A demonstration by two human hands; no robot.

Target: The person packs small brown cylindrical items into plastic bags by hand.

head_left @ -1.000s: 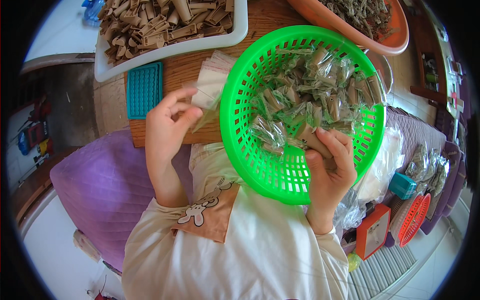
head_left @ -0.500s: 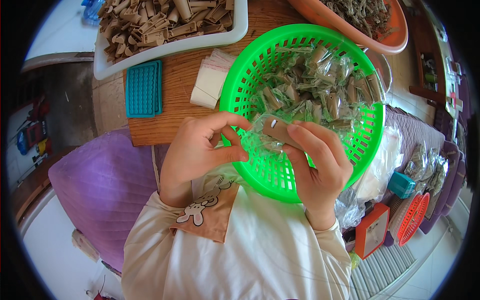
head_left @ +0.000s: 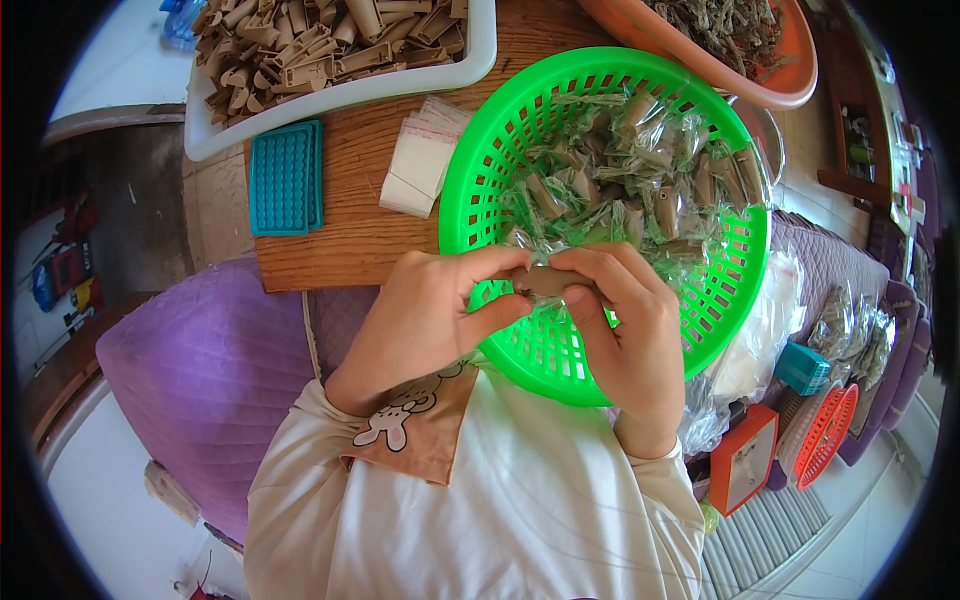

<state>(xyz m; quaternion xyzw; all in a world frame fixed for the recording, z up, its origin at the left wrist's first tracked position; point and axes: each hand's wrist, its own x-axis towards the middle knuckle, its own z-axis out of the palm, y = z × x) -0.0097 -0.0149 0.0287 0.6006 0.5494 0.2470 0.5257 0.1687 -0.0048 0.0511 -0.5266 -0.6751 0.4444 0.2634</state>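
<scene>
Between my two hands is a brown plastic piece [head_left: 545, 281] in a clear bag, held over the near part of a green basket [head_left: 462, 150]. The fingertips of my left hand [head_left: 450, 300] pinch its left end. My right hand [head_left: 628, 325] grips the other end between thumb and forefinger. Fingers cover much of the piece. Several bagged brown pieces [head_left: 665, 205] lie heaped in the basket. On the wooden table [head_left: 350, 180] beside it is a stack of small clear-and-white bags [head_left: 415, 165].
A white tub [head_left: 340, 100] of loose brown pieces stands at the back left, with teal trays [head_left: 287, 180] before it. An orange basin [head_left: 790, 85] sits back right. Purple quilted seating [head_left: 210, 370] is at left; an orange box [head_left: 745, 460] and red basket [head_left: 827, 435] are at right.
My left hand has moved right and closed on the brown piece's left end. The piece has levelled and lies more hidden between both hands.
</scene>
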